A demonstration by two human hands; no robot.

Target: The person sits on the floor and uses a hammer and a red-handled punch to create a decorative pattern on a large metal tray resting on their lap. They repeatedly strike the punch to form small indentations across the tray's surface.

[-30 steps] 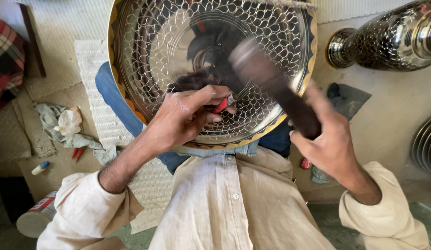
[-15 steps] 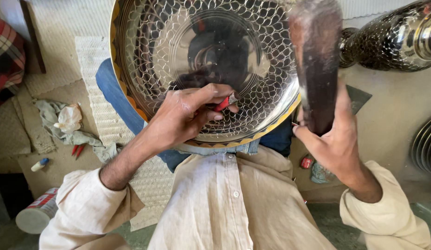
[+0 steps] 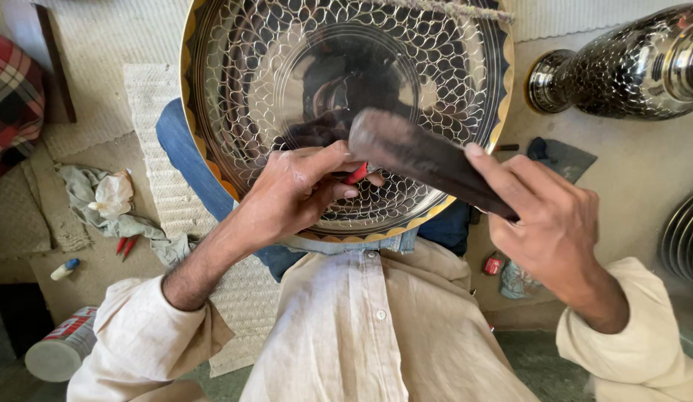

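Left hand [image 3: 298, 193] fingers pinching red-handled tool [image 3: 355, 174] against engraved metal tray [image 3: 249, 82] on lap, right hand [image 3: 551, 219] fingers wrapped round dark mallet [image 3: 421, 156] just above; vase [image 3: 622, 67], rags [image 3: 108, 205] on floor beyond.

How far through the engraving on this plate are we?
Done: scale pattern covers most of the round metal plate. In hand: left hand pins a red-handled tool to it; right hand swings a dark wooden mallet. Left: the centre disc looks plain.
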